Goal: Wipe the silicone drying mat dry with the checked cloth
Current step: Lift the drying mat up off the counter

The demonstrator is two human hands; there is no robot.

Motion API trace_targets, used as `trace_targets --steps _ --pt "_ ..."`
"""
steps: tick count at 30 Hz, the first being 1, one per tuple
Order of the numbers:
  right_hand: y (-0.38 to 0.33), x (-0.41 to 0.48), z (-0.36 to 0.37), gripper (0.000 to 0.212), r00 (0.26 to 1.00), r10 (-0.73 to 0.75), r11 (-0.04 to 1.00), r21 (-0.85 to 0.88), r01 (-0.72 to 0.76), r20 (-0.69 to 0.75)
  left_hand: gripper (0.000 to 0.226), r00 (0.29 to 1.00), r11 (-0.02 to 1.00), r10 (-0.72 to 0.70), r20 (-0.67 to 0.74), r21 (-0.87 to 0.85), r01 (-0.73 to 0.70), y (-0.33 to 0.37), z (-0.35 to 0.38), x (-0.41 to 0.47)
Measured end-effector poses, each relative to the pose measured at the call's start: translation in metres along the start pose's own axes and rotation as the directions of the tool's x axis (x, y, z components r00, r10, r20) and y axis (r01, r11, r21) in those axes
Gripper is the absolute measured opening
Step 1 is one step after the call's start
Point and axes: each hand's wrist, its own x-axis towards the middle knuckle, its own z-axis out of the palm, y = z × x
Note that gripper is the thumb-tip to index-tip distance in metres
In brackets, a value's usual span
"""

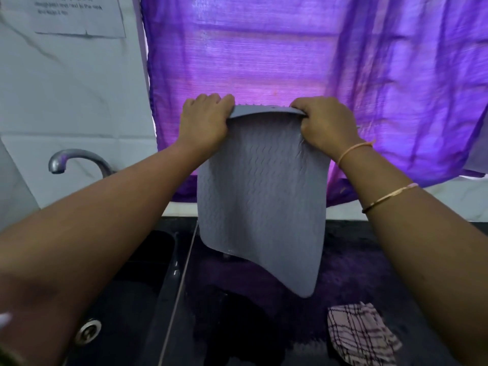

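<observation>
Fingers of both hands were curled over the top edge of the silicone drying mat, the left hand pinching one upper corner and the right hand the other. The edge bowed slightly between them. The mat hung upright in the air from that grip, its wavy ribbed face toward the camera and its lower edge curling loose above the dark counter, just right of the sink. I could not tell whether the lowest corner cleared the counter or brushed it.

The checked cloth lay crumpled on the counter, below and to the right of the mat, untouched by either hand. That seemed to me the main trouble. With both hands taken up, wiping could not start until one let go, and a limp sheet held by a single corner would probably fold, swing, or slip out of a wet pinch. If it dropped, it might land on the counter or slide toward the sink and pick up fresh water. A darker patch showed on the counter near the sink rim, though whether it was wet or only shadow was unclear. Drips from the hanging edge could also have dampened the cloth. Behind the mat hung a purple curtain, close enough that a swing might touch it. A faucet stood to the left.
</observation>
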Motion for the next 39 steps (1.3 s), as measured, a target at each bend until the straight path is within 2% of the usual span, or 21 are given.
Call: trace_targets --steps 4,9,12,15,17,19,20,22,25,30,32,36,39 --pt "0.004 -0.004 0.011 0.028 0.996 0.005 1.0 0.013 -0.007 0.087 0.022 0.99 1.0 0.012 0.141 -0.009 -0.011 -0.001 0.013 -0.005" --pt "0.005 -0.001 0.04 0.031 0.983 -0.016 0.999 -0.032 0.022 0.181 0.024 0.932 1.0 0.006 0.362 -0.029 0.005 -0.016 0.029 -0.004" --pt "0.003 0.007 0.043 0.031 0.993 -0.038 0.994 -0.095 0.049 0.113 0.024 0.934 0.998 -0.021 0.358 -0.046 0.04 -0.024 0.028 0.01" --pt "0.0 0.005 0.038 0.034 0.999 -0.028 0.983 -0.181 0.033 0.03 0.027 0.962 0.991 -0.015 0.274 -0.12 0.05 -0.024 0.021 0.017" --pt "0.0 -0.016 0.044 0.034 0.994 -0.069 0.976 -0.212 0.051 -0.08 0.031 0.971 0.983 0.016 0.237 -0.181 0.028 -0.019 0.021 0.001" --pt "0.0 -0.051 0.062 0.034 0.977 -0.14 0.962 -0.257 0.096 -0.158 0.042 0.962 0.979 0.035 0.269 -0.201 0.02 -0.009 0.026 -0.037" --pt "0.0 -0.074 0.075 0.033 0.976 -0.163 0.957 -0.265 0.12 -0.147 0.047 0.948 0.977 0.033 0.318 -0.209 0.036 -0.003 0.03 -0.062" --pt "0.003 -0.121 0.106 0.031 0.979 -0.191 0.96 -0.224 0.17 -0.074 0.056 0.885 0.966 0.017 0.464 -0.237 0.106 0.013 0.037 -0.118" --pt "0.004 -0.186 0.14 0.027 0.975 -0.2 0.971 -0.116 0.21 0.097 0.058 0.745 0.958 0.011 0.667 -0.219 0.183 0.037 0.049 -0.196" --pt "-0.004 -0.264 0.159 0.037 0.882 -0.176 0.981 0.008 0.192 0.438 0.044 0.554 0.947 0.001 0.832 -0.178 0.266 0.06 0.052 -0.282" --pt "-0.008 -0.285 0.155 0.031 0.82 -0.16 0.987 0.088 0.134 0.549 0.042 0.486 0.957 0.024 0.874 -0.161 0.243 0.064 0.048 -0.298" --pt "-0.021 -0.311 0.141 0.039 0.678 -0.063 0.992 0.118 -0.035 0.732 0.043 0.4 0.953 0.058 0.915 -0.17 0.252 0.065 0.044 -0.326" --pt "-0.035 -0.334 0.13 0.042 0.62 0.016 0.974 0.128 -0.186 0.784 0.041 0.361 0.956 0.105 0.927 -0.194 0.22 0.067 0.031 -0.349"
